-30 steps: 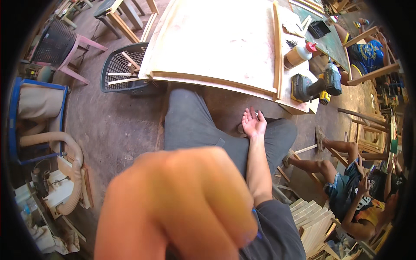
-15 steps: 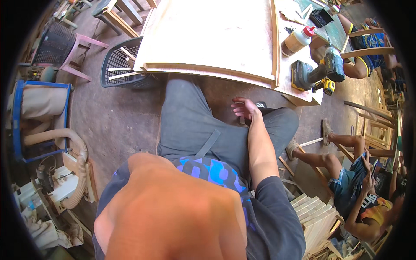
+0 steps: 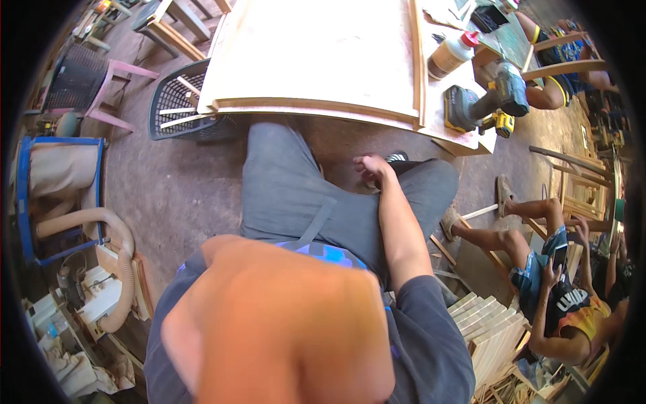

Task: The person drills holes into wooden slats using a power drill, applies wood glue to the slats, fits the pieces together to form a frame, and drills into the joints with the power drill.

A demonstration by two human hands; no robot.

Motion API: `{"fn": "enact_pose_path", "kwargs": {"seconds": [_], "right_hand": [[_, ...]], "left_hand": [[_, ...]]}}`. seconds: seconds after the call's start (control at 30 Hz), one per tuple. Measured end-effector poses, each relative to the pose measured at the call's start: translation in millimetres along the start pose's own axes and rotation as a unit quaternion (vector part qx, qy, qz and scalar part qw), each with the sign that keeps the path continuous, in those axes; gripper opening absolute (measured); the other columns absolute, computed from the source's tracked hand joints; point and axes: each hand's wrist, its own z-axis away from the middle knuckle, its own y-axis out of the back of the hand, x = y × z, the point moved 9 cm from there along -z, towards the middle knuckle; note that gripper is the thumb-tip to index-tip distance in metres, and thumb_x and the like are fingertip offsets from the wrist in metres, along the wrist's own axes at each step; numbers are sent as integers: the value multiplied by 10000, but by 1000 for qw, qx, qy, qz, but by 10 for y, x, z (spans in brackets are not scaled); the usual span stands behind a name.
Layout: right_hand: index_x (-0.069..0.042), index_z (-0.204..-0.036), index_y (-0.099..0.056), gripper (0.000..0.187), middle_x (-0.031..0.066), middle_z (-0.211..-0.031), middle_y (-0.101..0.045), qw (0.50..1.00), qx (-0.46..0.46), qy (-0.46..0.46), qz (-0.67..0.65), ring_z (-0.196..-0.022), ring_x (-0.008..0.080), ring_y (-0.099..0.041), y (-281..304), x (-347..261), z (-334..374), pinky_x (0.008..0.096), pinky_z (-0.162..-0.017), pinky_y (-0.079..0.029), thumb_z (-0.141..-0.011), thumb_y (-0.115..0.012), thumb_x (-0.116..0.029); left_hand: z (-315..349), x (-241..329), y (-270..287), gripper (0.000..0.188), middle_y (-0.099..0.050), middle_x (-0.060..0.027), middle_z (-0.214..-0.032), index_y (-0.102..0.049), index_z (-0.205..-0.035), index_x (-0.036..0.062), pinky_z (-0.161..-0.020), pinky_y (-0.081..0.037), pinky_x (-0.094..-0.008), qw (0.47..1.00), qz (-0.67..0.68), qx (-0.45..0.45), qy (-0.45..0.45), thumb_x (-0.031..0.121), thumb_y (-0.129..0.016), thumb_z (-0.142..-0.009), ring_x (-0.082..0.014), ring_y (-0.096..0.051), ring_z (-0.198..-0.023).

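Observation:
My left hand (image 3: 282, 310) is raised very close to the camera and fills the lower middle as a blurred shape. Its fingers are hidden, so any grip cannot be made out. Over my right thigh hangs my right hand (image 3: 372, 168), its fingers loosely bent and partly apart, with nothing in them. Ahead of my knees is a wide pale wooden panel (image 3: 309, 60) with raised wooden strips along its edges; neither hand touches it. To its right, a cordless drill (image 3: 481, 108) and a brown-and-white bottle (image 3: 452, 55) with a red cap stand on the worktop.
A dark plastic basket (image 3: 176, 101) holding wood strips stands left of the panel. Farther left are a pink chair (image 3: 101, 94), a blue-framed machine (image 3: 60, 195) and a ribbed hose (image 3: 124, 256). Stacked boards (image 3: 491, 330) and a seated person (image 3: 558, 296) with a phone are at right.
The view has shifted slightly. My left hand has shifted near the camera, my right hand's fingers have curled a little more, and the seated person has raised one hand.

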Motion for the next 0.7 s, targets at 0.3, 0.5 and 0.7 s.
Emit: {"fn": "enact_pose_path", "kwargs": {"seconds": [0.3,0.5,0.7], "right_hand": [[-73,-889,-725,91,143,-855,-714,801,260,516,154,-805,334,-700,-609,-1749,2170,422,-723,-553,-855,-669,-137],[-72,-957,-712,181,119,-863,-710,738,360,540,186,-845,334,-693,-537,-2984,2487,423,-774,-549,-833,-717,-203],[-58,-1212,-674,550,193,-1113,-721,841,130,352,390,-1089,368,-673,-776,-3610,1510,427,-949,-527,-869,-677,-487]], "left_hand": [[354,-214,1281,287,-600,-5,-737,-719,-1066,14,-658,-425,-280,930,-329,135,100,190,-620,-862,-84,-540,-679],[1153,242,2193,121,-648,-37,-836,-710,-933,17,-702,-468,-260,717,-595,358,61,124,-653,-922,-111,-593,-772],[1372,1391,3247,174,-665,-117,-930,-696,-967,5,-737,-508,-345,529,-650,531,-123,159,-621,-933,-230,-639,-814]]}}
